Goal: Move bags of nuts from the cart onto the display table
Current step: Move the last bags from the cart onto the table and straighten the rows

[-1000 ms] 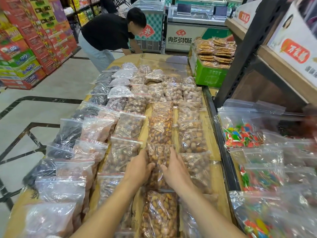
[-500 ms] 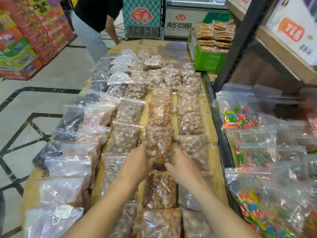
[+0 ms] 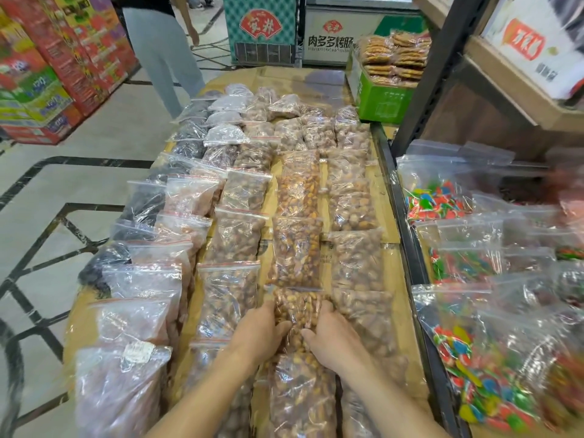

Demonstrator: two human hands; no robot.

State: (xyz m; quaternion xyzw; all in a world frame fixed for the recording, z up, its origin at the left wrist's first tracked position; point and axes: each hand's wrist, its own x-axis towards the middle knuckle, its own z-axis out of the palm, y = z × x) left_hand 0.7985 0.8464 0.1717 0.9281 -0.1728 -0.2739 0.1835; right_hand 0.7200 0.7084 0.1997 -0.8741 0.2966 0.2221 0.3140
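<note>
A clear zip bag of golden-brown nuts (image 3: pixel 295 308) lies in the middle column of the surface (image 3: pixel 390 273), near the viewer, with another bag of the same nuts (image 3: pixel 297 251) just beyond it and one more (image 3: pixel 300 396) nearer, under the wrists. The left hand (image 3: pixel 257 335) presses its left edge and the right hand (image 3: pixel 330 338) its right edge; both grips are narrow, fingers curled onto the bag. Columns of bagged nuts run to the far end, paler ones to the left. To the right, beyond a dark rail, lie bags of coloured sweets (image 3: pixel 439 200). Far right stands a green box (image 3: pixel 382 98) of stacked biscuits. A person in grey trousers (image 3: pixel 161 55) stands at far left.
</note>
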